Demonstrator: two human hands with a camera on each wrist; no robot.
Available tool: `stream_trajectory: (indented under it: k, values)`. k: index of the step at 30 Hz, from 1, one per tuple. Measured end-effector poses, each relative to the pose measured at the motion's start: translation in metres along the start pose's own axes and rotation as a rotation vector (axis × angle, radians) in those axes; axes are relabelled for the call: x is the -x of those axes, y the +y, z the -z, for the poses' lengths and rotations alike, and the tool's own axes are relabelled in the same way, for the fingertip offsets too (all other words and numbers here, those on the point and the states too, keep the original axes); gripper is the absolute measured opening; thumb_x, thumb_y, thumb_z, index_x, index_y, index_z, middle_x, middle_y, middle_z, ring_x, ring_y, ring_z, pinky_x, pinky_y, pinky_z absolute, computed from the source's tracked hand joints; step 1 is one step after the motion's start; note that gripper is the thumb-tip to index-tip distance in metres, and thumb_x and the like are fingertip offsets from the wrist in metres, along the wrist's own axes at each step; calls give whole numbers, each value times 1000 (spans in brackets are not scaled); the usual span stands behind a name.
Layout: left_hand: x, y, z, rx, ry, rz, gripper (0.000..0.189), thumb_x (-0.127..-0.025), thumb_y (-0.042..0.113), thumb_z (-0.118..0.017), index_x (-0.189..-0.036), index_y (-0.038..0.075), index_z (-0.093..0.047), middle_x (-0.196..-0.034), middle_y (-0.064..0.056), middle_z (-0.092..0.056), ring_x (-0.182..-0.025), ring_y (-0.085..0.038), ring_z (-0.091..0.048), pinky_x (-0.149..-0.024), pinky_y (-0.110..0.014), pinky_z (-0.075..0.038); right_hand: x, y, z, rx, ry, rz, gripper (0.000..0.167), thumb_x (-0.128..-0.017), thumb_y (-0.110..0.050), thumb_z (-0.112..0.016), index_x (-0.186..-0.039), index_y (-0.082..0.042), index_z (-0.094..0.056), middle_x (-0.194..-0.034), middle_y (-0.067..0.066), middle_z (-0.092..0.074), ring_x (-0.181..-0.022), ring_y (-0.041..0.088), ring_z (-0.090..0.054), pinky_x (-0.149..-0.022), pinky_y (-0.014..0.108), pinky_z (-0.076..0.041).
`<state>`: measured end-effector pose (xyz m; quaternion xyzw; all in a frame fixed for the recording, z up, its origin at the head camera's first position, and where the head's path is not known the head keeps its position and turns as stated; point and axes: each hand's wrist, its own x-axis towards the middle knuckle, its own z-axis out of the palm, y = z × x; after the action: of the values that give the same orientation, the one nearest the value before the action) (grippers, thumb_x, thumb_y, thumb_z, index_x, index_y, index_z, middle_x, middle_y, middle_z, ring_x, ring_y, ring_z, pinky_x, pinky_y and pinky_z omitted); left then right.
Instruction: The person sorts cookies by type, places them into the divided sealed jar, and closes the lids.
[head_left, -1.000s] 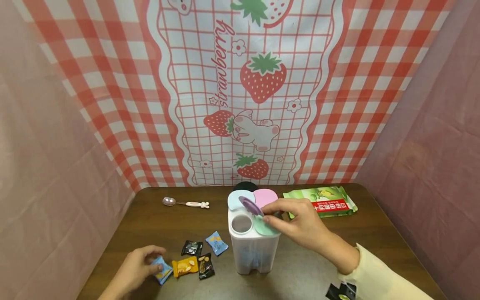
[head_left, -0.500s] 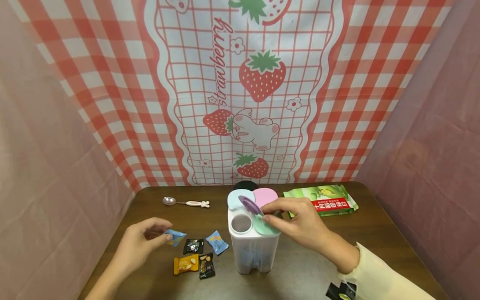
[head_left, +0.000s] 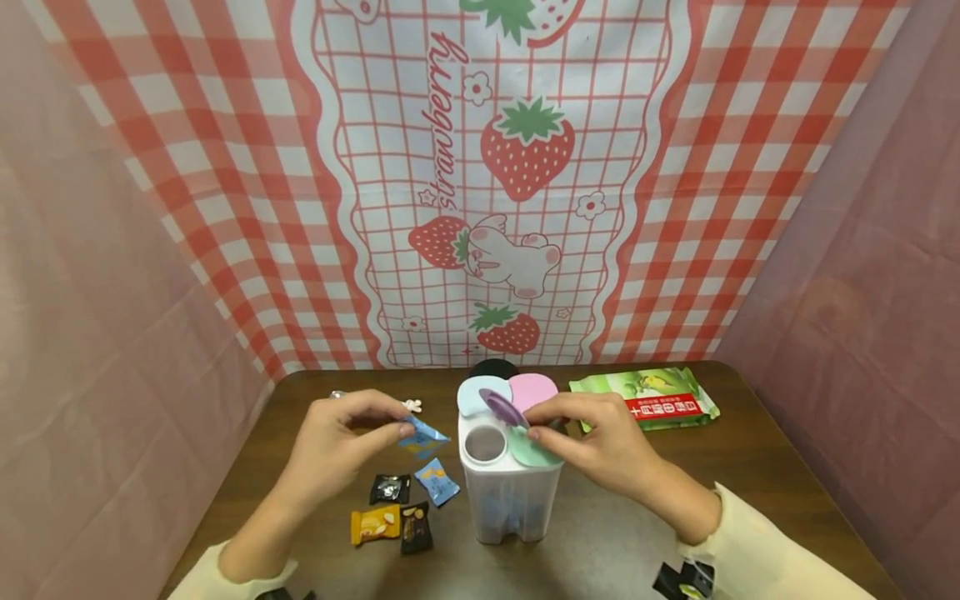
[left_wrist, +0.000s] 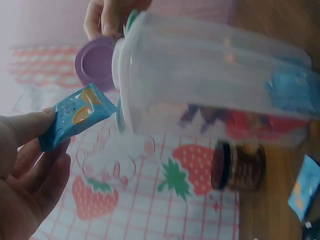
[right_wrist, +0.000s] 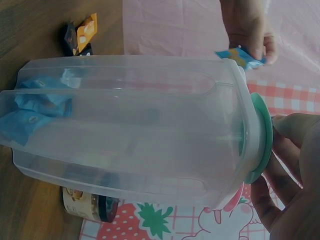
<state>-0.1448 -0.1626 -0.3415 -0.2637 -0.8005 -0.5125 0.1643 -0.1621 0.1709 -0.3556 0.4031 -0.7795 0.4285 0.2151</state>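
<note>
My left hand [head_left: 337,446] pinches a blue snack packet [left_wrist: 80,112] between thumb and fingers, just left of the container's round opening [head_left: 485,443]. The container [head_left: 513,500] is tall, translucent plastic with a white top and blue, pink, green and purple lids. With thumb and fingers my right hand [head_left: 600,433] holds the purple lid [head_left: 502,407] tilted up, beside the closed green lid [head_left: 534,450]. Blue packets [right_wrist: 42,102] lie at the container's bottom, and red ones [left_wrist: 250,124] show through its wall in the left wrist view.
Left of the container lie another blue packet [head_left: 437,482], two black packets [head_left: 391,489] and a yellow one [head_left: 375,524]. A spoon [head_left: 412,406] is partly hidden behind my left hand. A dark-lidded jar [left_wrist: 240,166] stands behind the container; a green package [head_left: 648,398] lies at right.
My left hand has lifted the blue packet off the table and carried it right and away from me, up to the container. My right hand stays at the purple lid.
</note>
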Motion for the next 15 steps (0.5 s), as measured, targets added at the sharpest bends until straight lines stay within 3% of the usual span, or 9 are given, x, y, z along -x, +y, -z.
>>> stream_trajectory:
  k: [7,15]
  values:
    - [-17,12,-22,78,-54,-56,11,-87,8,-81,-93,16,-78,-91,1,-78,-70,-16,-71,-63,-30,-60,-1,1,1,-3,2,11,22,-83,-5,-84,-101,-18,-79,-89,-9,-76,-72,3,-65,-61,15,-50]
    - [-25,14,-38,87,-21,-27,9,-87,11,-82,-91,19,-78,-90,4,-77,-71,-11,-68,-62,-30,-59,-1,1,-1,-2,7,21,23,-84,-4,-84,-101,-18,-79,-89,-7,-77,-71,3,-65,-61,15,-50]
